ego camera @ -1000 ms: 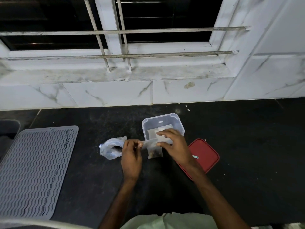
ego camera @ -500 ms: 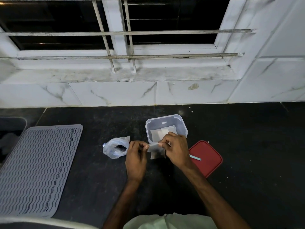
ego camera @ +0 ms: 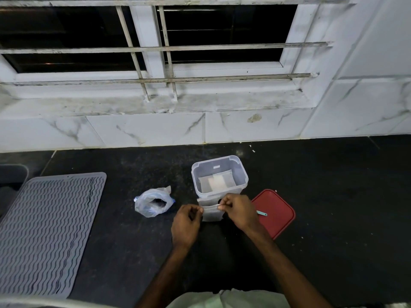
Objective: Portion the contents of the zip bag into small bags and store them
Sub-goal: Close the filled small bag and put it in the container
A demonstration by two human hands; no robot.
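A small clear bag [ego camera: 210,213] with dark contents hangs between my hands over the black counter. My left hand [ego camera: 185,225] pinches its top edge at the left end, and my right hand [ego camera: 239,211] pinches the top edge at the right end. Just behind it stands an open clear plastic container [ego camera: 243,174] with a small filled bag lying flat inside. The larger crumpled zip bag [ego camera: 153,202] lies open on the counter to the left, dark contents showing in its mouth.
The container's red lid [ego camera: 279,216] lies to the right with a small teal scoop [ego camera: 262,213] on it. A grey ribbed drying mat [ego camera: 49,230] covers the counter's left side. White marble wall and a barred window rise behind.
My hands have drawn closer together on the small bag's top edge, the right hand sliding along it. The camera has tilted a little; nothing else moved.
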